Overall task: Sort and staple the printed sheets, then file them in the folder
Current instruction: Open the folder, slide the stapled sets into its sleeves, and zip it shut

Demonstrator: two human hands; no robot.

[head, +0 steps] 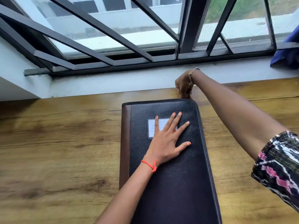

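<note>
while left hand (165,139) presses pebbled leather folder (178,183), right hand (183,85) grips corner.

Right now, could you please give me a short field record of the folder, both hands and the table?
zip folder: black, brown spine, closed, lying flat
left hand: flat on the cover, partly over the label window
right hand: fingers bunched at the folder's far right corner, seemingly pinching its zip
wooden table: carries the folder
sheets, stapler: none in view
</note>
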